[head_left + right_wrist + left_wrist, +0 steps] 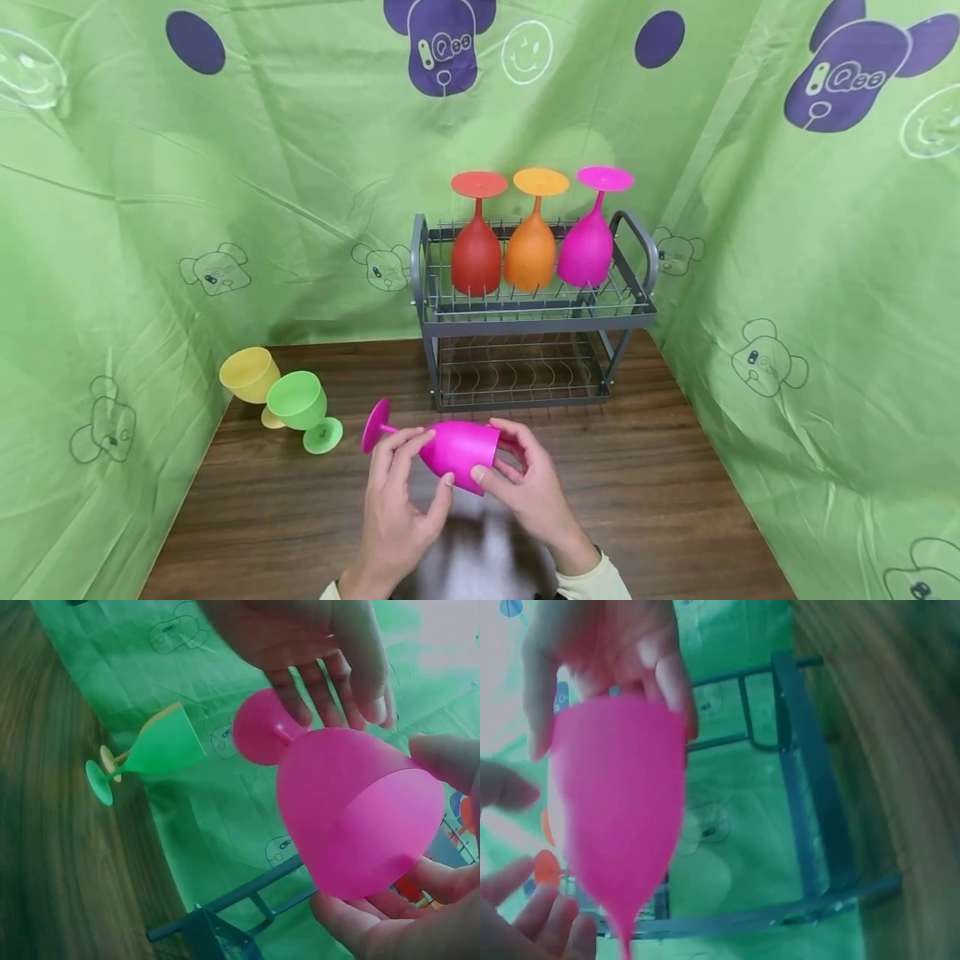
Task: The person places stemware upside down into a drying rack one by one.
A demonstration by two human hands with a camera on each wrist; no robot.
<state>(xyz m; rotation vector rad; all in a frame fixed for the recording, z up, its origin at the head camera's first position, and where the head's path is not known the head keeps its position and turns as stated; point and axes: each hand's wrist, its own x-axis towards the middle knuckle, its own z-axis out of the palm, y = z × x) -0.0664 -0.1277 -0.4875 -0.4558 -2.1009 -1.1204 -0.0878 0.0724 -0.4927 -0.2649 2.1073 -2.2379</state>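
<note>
A magenta plastic goblet (459, 452) is tipped on its side above the table, its foot toward the left and its mouth toward the right. My right hand (534, 490) grips it at the rim, thumb on the near side and fingers on the far side. Beside the stem and the lower bowl is my left hand (401, 504); in the left wrist view its fingers (551, 919) are spread and stand apart from the goblet. A green goblet (298, 402) and a yellow goblet (250, 375) stand upright on the table to the left.
Behind the hands stands a grey two-tier dish rack (540, 321). Upside down on its top tier are a red goblet (477, 254), an orange goblet (531, 254) and another magenta goblet (587, 248). Green printed cloth (315, 167) encloses the dark wooden table (660, 500).
</note>
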